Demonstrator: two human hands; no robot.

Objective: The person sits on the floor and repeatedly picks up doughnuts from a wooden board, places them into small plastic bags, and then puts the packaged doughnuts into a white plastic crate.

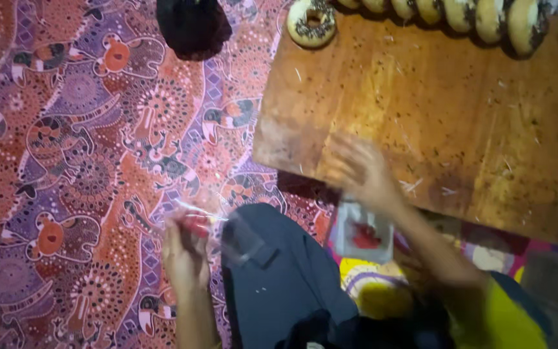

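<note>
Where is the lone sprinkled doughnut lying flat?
Head view: the doughnut lies at the top-left corner of the wooden board, left of the doughnut row.

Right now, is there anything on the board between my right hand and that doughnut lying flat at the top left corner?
Nothing visible. The right hand is over the near edge of the wooden board, and the board between it and the flat doughnut holds only crumbs and sprinkles. The hand is blurred.

A clear plastic bag (243,239) is in the left hand (185,249), near the middle. Just right, below the wooden board's near edge, lies a small clear packet with a red mark (364,234).
</note>
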